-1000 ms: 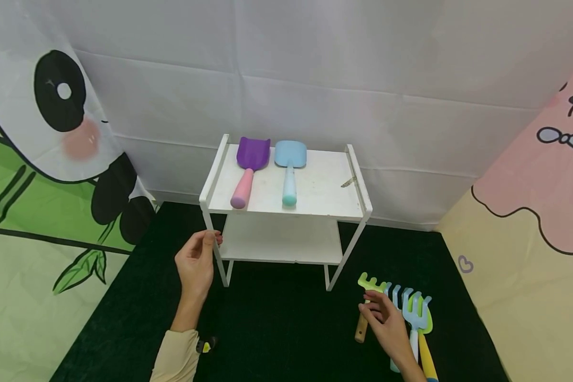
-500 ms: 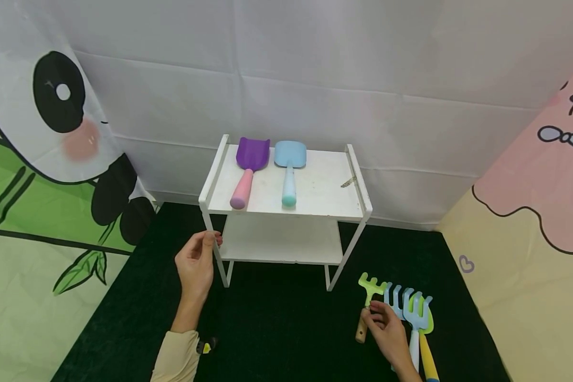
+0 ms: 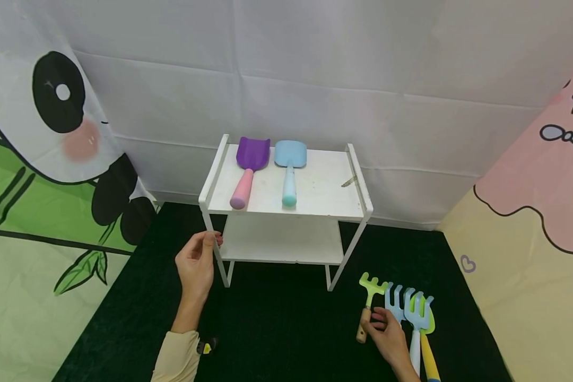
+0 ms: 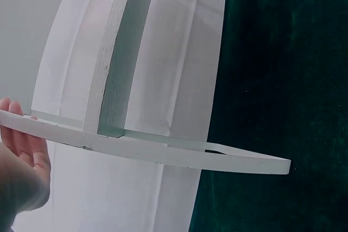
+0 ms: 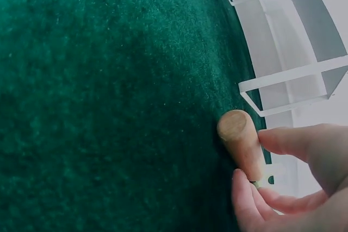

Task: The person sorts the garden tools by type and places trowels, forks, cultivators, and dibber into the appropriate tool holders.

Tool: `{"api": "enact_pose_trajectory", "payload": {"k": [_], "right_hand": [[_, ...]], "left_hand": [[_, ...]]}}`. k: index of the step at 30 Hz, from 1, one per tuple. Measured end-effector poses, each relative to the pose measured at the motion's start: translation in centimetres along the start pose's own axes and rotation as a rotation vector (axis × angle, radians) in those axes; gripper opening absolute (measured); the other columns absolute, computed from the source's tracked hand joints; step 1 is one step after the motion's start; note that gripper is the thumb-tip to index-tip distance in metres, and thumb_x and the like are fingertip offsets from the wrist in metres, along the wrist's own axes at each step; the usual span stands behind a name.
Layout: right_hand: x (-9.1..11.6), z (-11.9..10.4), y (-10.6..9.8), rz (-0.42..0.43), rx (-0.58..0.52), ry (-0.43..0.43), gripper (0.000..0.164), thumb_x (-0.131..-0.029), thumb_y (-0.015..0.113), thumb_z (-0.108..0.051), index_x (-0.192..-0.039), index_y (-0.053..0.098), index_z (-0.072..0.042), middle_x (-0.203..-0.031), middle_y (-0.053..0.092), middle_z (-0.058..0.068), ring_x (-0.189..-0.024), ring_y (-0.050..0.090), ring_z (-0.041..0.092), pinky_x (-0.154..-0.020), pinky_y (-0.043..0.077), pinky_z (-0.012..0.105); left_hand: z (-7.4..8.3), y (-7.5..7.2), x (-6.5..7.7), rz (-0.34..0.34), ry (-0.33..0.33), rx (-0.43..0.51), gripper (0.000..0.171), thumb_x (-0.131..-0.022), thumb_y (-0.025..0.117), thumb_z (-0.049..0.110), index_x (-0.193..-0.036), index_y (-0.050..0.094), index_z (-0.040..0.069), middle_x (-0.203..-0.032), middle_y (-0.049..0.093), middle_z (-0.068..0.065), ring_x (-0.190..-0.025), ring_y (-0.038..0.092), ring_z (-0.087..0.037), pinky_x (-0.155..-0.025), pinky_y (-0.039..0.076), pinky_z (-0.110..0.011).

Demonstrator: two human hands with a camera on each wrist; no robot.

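Observation:
My left hand [image 3: 196,265] holds the left front leg of a small white two-tier shelf [image 3: 324,180], fingers behind it and thumb in front. In the left wrist view its fingertips show past the white bar [image 4: 141,150]. At lower right, my right hand [image 3: 390,339] pinches the wooden handle [image 5: 243,145] of a small light-green hand rake [image 3: 372,287], thumb on one side and fingers on the other. The rake lies on the dark green carpet. A purple shovel with a pink handle [image 3: 253,154] and a light-blue shovel [image 3: 290,154] lie side by side on the top tier.
Right of the rake lie a blue rake [image 3: 394,303], a light-blue fork with a white handle [image 3: 416,313] and a yellow-handled tool with a green head [image 3: 428,355]. White cloth [image 3: 315,63] hangs behind the shelf; printed cloths flank both sides.
My right hand has moved down from the green rake's head to its wooden handle, and its fingers have come around the handle. My left hand stays on the shelf leg.

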State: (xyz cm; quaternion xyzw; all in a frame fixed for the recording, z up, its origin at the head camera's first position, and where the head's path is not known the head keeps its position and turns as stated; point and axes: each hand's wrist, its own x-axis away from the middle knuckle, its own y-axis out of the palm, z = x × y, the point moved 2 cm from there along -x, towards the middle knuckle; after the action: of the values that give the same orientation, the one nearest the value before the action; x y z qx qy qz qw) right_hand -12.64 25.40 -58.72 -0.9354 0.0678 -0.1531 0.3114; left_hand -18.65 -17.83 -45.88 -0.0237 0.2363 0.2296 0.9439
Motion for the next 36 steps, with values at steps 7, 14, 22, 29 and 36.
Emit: {"api": "enact_pose_trajectory", "payload": {"k": [7,14,22,29,36], "right_hand": [[0.0,-0.3,0.0,-0.007,-0.005,0.027,0.063,-0.091,0.078,-0.021,-0.137,0.048,0.009,-0.124,0.058,0.031,-0.098,0.065,0.034,-0.074,0.06,0.04],[0.1,-0.6,-0.2,-0.024,-0.069,0.066,0.061,-0.089,0.077,-0.013,-0.137,0.048,0.01,-0.126,0.056,0.032,-0.097,0.066,0.033,-0.069,0.061,0.036],[0.0,-0.4,-0.9,-0.091,-0.119,0.111,0.058,-0.093,0.074,-0.013,-0.138,0.049,0.011,-0.129,0.057,0.033,-0.091,0.071,0.028,-0.071,0.061,0.037],[0.1,0.0,-1.3,-0.146,-0.215,0.166,0.061,-0.093,0.073,-0.013,-0.142,0.046,0.01,-0.134,0.053,0.034,-0.097,0.068,0.03,-0.076,0.062,0.04],[0.3,0.3,-1.5,-0.173,-0.259,0.196,0.062,-0.094,0.074,-0.015,-0.143,0.045,0.009,-0.135,0.052,0.033,-0.103,0.066,0.034,-0.078,0.062,0.042]], "left_hand": [[0.2,0.1,0.0,0.002,0.003,0.017,0.02,-0.106,0.056,0.006,-0.105,0.07,-0.009,-0.095,0.072,0.003,-0.09,0.068,-0.01,-0.089,0.053,-0.019],[0.1,0.2,-0.1,-0.002,-0.005,0.021,0.023,-0.107,0.055,0.009,-0.105,0.069,-0.009,-0.095,0.072,0.002,-0.09,0.068,-0.012,-0.088,0.053,-0.019],[0.2,0.1,0.0,-0.004,0.015,-0.004,0.023,-0.107,0.056,0.009,-0.106,0.069,-0.01,-0.097,0.073,0.001,-0.09,0.068,-0.009,-0.089,0.052,-0.018],[0.1,0.0,0.1,-0.001,0.01,0.0,0.022,-0.106,0.056,0.007,-0.106,0.069,-0.01,-0.097,0.073,-0.001,-0.09,0.068,-0.009,-0.089,0.053,-0.018],[0.1,0.0,0.1,-0.001,0.004,0.013,0.021,-0.106,0.057,0.008,-0.104,0.07,-0.009,-0.095,0.072,0.001,-0.09,0.068,-0.012,-0.089,0.053,-0.019]]}}
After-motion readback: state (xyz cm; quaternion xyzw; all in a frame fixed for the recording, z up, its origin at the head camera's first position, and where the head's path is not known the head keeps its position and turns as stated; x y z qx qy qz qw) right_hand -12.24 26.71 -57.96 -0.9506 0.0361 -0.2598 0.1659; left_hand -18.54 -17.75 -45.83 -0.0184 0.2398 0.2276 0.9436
